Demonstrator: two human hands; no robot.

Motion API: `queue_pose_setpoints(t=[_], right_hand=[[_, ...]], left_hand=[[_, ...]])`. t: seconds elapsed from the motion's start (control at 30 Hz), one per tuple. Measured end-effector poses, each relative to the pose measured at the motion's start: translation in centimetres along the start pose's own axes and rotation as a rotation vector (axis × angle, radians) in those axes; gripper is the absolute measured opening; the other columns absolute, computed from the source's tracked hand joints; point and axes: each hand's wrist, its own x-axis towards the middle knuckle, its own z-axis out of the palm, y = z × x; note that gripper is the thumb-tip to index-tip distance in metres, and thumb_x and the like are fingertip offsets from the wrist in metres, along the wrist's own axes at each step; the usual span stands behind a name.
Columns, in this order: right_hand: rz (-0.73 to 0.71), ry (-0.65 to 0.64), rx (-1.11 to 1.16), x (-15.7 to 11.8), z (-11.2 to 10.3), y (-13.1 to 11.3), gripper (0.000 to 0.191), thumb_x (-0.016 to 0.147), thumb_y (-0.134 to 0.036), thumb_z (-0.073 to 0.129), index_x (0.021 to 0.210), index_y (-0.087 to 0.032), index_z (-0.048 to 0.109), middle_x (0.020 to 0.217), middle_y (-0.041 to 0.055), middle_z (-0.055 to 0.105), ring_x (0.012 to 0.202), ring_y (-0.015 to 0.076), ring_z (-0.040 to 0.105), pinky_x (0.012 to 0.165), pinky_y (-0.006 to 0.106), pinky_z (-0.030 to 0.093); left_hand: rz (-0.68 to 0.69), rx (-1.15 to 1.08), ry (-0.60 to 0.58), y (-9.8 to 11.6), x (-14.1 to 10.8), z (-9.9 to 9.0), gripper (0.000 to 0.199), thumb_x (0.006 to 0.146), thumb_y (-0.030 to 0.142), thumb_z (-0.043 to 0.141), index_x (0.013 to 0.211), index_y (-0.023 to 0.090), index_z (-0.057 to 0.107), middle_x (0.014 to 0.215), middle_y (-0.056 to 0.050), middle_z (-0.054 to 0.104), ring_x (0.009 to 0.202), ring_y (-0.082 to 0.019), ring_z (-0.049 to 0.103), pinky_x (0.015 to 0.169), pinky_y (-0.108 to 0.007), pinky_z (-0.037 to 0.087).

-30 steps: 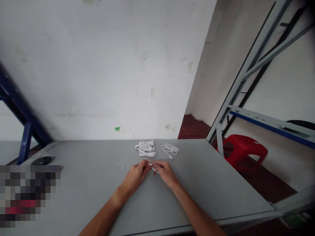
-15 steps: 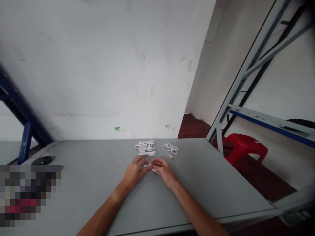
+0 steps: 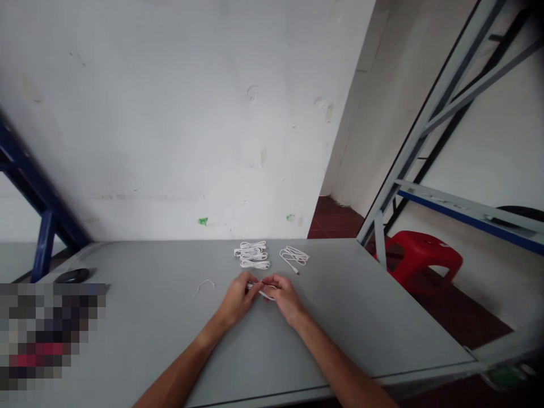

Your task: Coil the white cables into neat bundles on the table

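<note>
Between my two hands is a folded white cable (image 3: 268,294), held just above the grey table. My left hand (image 3: 240,296) is closed on its left end, thumb and fingers pinching near the middle of the bundle. My right hand (image 3: 284,293) grips the right part, where a loop of the cable shows below the fingers. Much of the bundle is hidden by the fingers. Beyond my hands lie several coiled white cables (image 3: 254,254) stacked in a row. One looser white cable (image 3: 294,256), with its plug toward me, rests to their right.
A thin white tie or wire (image 3: 204,285) lies on the grey table (image 3: 148,317) left of my hands. At the far left sits a black computer mouse (image 3: 72,276). A white wall stands behind; a red stool (image 3: 425,255) is on the floor at right, beyond a metal frame.
My left thumb and fingers have shifted slightly on the cable, close to my right fingertips. The other cables lie where they were.
</note>
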Motion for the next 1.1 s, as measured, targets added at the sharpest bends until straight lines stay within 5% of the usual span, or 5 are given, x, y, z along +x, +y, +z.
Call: queue_pose_setpoints(t=[0.27, 0.4, 0.73, 1.1], right_hand=[[-0.098, -0.009, -0.104, 0.5, -0.2, 1.0, 0.03, 0.067, -0.042, 0.078, 0.075, -0.015, 0.068, 0.07, 0.0031, 0.069, 0.062, 0.0152, 0.06, 0.06, 0.027, 0.048], [-0.003, -0.074, 0.037, 0.6, -0.4, 0.5, 0.039, 0.066, -0.051, 0.078, 0.084, -0.017, 0.069, 0.074, 0.0025, 0.07, 0.063, 0.0165, 0.063, 0.06, 0.029, 0.052], [-0.002, -0.177, -0.138, 0.7, -1.2, 0.6, 0.047, 0.068, -0.06, 0.073, 0.079, -0.015, 0.07, 0.065, 0.0001, 0.065, 0.056, 0.0146, 0.058, 0.057, 0.03, 0.052], [-0.15, -0.304, -0.347, 0.1, -1.5, 0.3, 0.027, 0.081, -0.041, 0.066, 0.083, -0.014, 0.07, 0.071, 0.0017, 0.067, 0.062, 0.0131, 0.055, 0.058, 0.024, 0.04]], left_hand=[[-0.129, -0.161, -0.011, 0.4, 0.5, -0.6, 0.034, 0.083, 0.048, 0.06, 0.085, 0.014, 0.064, 0.073, -0.002, 0.066, 0.062, -0.015, 0.055, 0.059, -0.026, 0.04], [-0.095, -0.181, -0.034, 0.6, 0.4, -1.1, 0.033, 0.084, 0.047, 0.061, 0.088, 0.015, 0.064, 0.072, 0.0, 0.064, 0.059, -0.012, 0.049, 0.057, -0.024, 0.037], [-0.002, -0.083, -0.12, 0.1, 0.1, -1.6, 0.027, 0.084, 0.042, 0.064, 0.088, 0.016, 0.065, 0.076, -0.001, 0.063, 0.064, -0.012, 0.05, 0.06, -0.023, 0.037], [-0.006, -0.125, -0.244, -0.4, 0.2, -2.6, 0.03, 0.08, 0.044, 0.069, 0.086, 0.015, 0.066, 0.071, 0.003, 0.059, 0.06, -0.01, 0.044, 0.058, -0.023, 0.035]])
